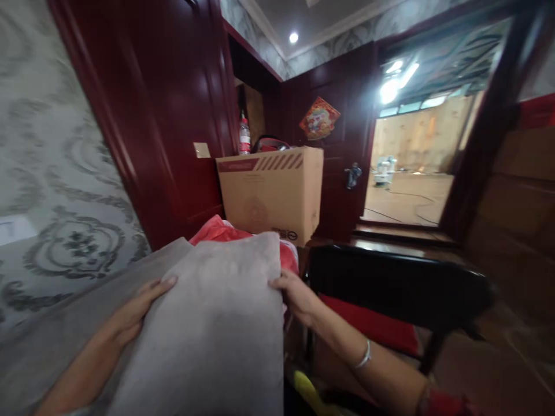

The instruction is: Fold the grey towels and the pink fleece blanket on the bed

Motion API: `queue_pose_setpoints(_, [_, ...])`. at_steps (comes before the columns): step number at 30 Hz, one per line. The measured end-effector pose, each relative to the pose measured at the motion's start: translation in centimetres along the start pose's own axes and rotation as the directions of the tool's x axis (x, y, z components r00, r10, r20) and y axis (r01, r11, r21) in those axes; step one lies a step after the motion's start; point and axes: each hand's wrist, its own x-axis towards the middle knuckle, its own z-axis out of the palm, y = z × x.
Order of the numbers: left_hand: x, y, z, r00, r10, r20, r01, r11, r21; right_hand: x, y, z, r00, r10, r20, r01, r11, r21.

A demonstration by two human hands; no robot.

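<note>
A flat grey sheet of cloth-like material (221,312) fills the lower middle of the view, held up by its two side edges. My left hand (134,309) grips the left edge, thumb on top and fingers hidden beneath. On the opposite edge, my right hand (297,292) pinches the sheet between thumb and fingers. More grey material (78,323) spreads out under and to the left of my left hand. Just beyond the sheet's far end lies a crumpled red and white cloth or bag (221,230).
Beyond the red bundle stands a large cardboard box (264,190), with a plastic bottle (244,136) above it. A black chair (394,283) with a red seat is close on the right. An open doorway (410,156) leads to another room. Patterned wallpaper (78,242) borders the left.
</note>
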Motion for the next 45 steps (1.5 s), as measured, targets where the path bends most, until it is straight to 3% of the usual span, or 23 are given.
queue_pose_setpoints(2, [-0.5, 4.1, 4.6, 0.964, 0.035, 0.263, 0.026, 0.974, -0.224, -1.7, -3.9, -3.1, 0.993, -0.071, -0.095, 0.069, 0.997, -0.032])
queue_pose_setpoints(4, [-1.2, 8.0, 9.4, 0.908, 0.155, 0.389, -0.001, 0.929, -0.369, -3.5, -7.6, -6.1, 0.968, -0.165, -0.191, 0.153, 0.985, -0.076])
queue_pose_setpoints(8, [-2.2, 14.7, 18.3, 0.801, 0.353, 0.484, -0.031, 0.831, -0.555, -6.9, -14.4, -11.9, 0.877, -0.333, -0.348, 0.264, 0.937, -0.230])
queue_pose_setpoints(12, [-2.9, 19.6, 26.9, 0.717, 0.458, 0.526, 0.011, 0.746, -0.666, -9.0, -19.8, -18.3, 0.804, -0.389, -0.449, 0.193, 0.886, -0.421])
queue_pose_setpoints(15, [-4.0, 21.4, 32.9, 0.691, 0.486, 0.536, -0.077, 0.786, -0.613, -9.5, -21.7, -23.0, 0.661, -0.522, -0.539, 0.092, 0.769, -0.632])
queue_pose_setpoints(17, [-4.5, 21.7, 36.0, 0.683, 0.486, 0.545, -0.176, 0.834, -0.523, -9.7, -21.6, -25.7, 0.525, -0.632, -0.570, -0.063, 0.639, -0.767])
queue_pose_setpoints(19, [-4.5, 21.4, 38.0, 0.681, 0.492, 0.543, -0.244, 0.851, -0.465, -9.8, -20.8, -27.7, 0.448, -0.704, -0.551, -0.254, 0.491, -0.833])
queue_pose_setpoints(21, [-4.2, 21.0, 39.0, 0.679, 0.498, 0.540, -0.288, 0.857, -0.427, -9.9, -19.7, -28.9, 0.447, -0.730, -0.517, -0.389, 0.362, -0.847])
queue_pose_setpoints(23, [-3.7, 20.8, 39.2, 0.672, 0.503, 0.544, -0.339, 0.862, -0.378, -10.0, -18.8, -29.4, 0.466, -0.740, -0.485, -0.448, 0.275, -0.851])
queue_pose_setpoints(25, [-3.3, 20.8, 39.1, 0.667, 0.519, 0.534, -0.402, 0.855, -0.329, -10.3, -18.2, -29.5, 0.460, -0.765, -0.451, -0.452, 0.235, -0.860])
queue_pose_setpoints(29, [-3.1, 21.4, 38.8, 0.651, 0.582, 0.487, -0.552, 0.804, -0.222, -11.0, -17.1, -29.2, 0.394, -0.845, -0.361, -0.409, 0.190, -0.893])
queue_pose_setpoints(32, [-3.1, 21.8, 38.7, 0.640, 0.601, 0.478, -0.626, 0.769, -0.129, -11.6, -16.3, -29.6, 0.369, -0.892, -0.261, -0.387, 0.108, -0.916])
queue_pose_setpoints(37, [-3.0, 21.7, 38.0, 0.636, 0.600, 0.485, -0.679, 0.734, -0.016, -12.3, -16.3, -30.3, 0.423, -0.899, -0.118, -0.399, -0.068, -0.914])
queue_pose_setpoints(40, [-3.1, 21.6, 37.0, 0.650, 0.614, 0.448, -0.722, 0.683, 0.112, -12.6, -17.0, -29.4, 0.467, -0.883, -0.044, -0.457, -0.198, -0.867])
queue_pose_setpoints(41, [-3.2, 21.5, 36.7, 0.631, 0.656, 0.413, -0.757, 0.637, 0.144, -12.6, -17.2, -28.8, 0.500, -0.866, 0.001, -0.447, -0.258, -0.856])
queue_pose_setpoints(42, [-3.4, 21.5, 36.5, 0.576, 0.722, 0.385, -0.811, 0.564, 0.155, -12.6, -17.4, -28.3, 0.547, -0.835, 0.053, -0.417, -0.327, -0.848])
queue_pose_setpoints(43, [-3.7, 21.5, 36.4, 0.479, 0.795, 0.373, -0.876, 0.461, 0.143, -12.6, -17.5, -27.7, 0.608, -0.787, 0.108, -0.370, -0.401, -0.838])
queue_pose_setpoints(45, [-4.5, 21.3, 36.7, 0.212, 0.884, 0.416, -0.977, 0.199, 0.075, -12.4, -17.6, -27.0, 0.732, -0.651, 0.199, -0.256, -0.535, -0.805])
